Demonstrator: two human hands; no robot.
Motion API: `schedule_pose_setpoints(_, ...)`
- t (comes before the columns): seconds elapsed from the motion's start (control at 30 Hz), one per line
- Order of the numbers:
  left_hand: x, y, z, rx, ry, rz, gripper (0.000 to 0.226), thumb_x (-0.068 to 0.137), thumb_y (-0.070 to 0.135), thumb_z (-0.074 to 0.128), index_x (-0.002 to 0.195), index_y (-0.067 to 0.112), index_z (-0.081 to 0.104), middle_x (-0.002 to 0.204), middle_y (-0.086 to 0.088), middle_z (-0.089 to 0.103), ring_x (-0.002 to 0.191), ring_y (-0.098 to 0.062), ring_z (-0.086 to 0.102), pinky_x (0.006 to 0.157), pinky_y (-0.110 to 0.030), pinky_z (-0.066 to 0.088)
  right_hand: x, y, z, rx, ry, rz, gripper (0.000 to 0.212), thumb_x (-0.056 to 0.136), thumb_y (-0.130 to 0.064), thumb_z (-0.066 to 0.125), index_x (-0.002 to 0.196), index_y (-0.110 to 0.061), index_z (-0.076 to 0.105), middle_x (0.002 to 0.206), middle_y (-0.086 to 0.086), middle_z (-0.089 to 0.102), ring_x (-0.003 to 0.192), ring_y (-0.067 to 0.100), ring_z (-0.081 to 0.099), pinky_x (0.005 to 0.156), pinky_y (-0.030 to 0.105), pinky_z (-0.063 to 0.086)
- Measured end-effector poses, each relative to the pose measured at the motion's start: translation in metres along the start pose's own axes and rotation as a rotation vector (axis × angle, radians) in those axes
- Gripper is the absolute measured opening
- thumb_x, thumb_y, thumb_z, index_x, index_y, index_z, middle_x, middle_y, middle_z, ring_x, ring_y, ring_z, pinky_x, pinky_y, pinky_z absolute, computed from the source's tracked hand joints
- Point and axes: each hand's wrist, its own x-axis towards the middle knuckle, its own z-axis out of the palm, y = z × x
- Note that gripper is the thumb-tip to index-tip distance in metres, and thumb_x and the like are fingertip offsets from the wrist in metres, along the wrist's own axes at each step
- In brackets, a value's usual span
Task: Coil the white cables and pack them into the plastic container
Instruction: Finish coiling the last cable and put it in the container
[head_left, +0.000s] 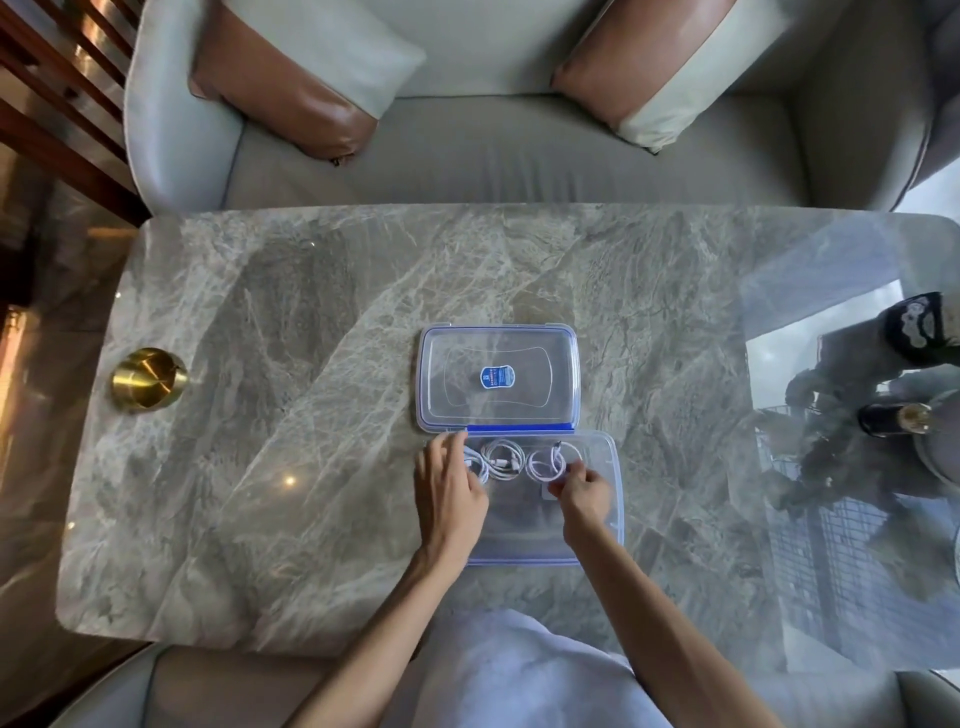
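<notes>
Coiled white cables (501, 460) were seated in the plastic container (608, 525); the left hand (449, 488) lay open, the right hand (582, 493) pinched one coil, best pressed flat.

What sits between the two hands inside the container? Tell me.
In the head view, a coiled white cable lies in the plastic container between the left hand and the right hand.

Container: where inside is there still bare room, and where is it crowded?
The container's near half, toward the person, is bare. The far strip beside the lid is crowded: three coiled cables, with the left hand and right hand there.
</notes>
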Motion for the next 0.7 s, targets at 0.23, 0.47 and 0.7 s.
schedule_pose_setpoints(0.23,-0.006,-0.018,0.005,0.054,-0.029,-0.154,0.061,0.086,0.009,0.062,0.143,0.01,0.041,0.14,-0.015,0.046,0.123,-0.037,0.046,0.097,-0.046,0.039,-0.001,0.004,-0.005,-0.055,-0.15,-0.141,0.022,0.095,-0.024,0.061,0.099,-0.002,0.064,0.085,0.015,0.069,0.069,0.021,0.067,0.08,0.043,0.054)
schedule_pose_setpoints(0.47,-0.015,-0.004,0.005,-0.079,0.089,0.025,0.058,0.08,0.001,0.05,0.137,0.01,0.048,0.137,-0.009,0.049,0.125,-0.029,0.047,0.1,-0.041,0.039,-0.005,-0.006,-0.013,-0.166,-0.197,-0.114,0.007,0.086,-0.003,0.067,0.083,0.002,0.068,0.071,0.014,0.062,0.064,0.022,0.06,0.088,0.052,0.055)
schedule_pose_setpoints(0.7,-0.015,0.039,-0.017,-0.63,-0.564,-0.068,0.078,0.09,0.05,0.058,0.153,0.019,0.023,0.156,-0.001,0.032,0.143,-0.012,0.03,0.117,-0.03,0.027,-0.056,-0.026,-0.059,-0.159,-0.301,-0.337,0.024,0.09,-0.01,0.067,0.067,-0.012,0.067,0.056,-0.004,0.06,0.063,0.013,0.067,0.067,0.024,0.058)
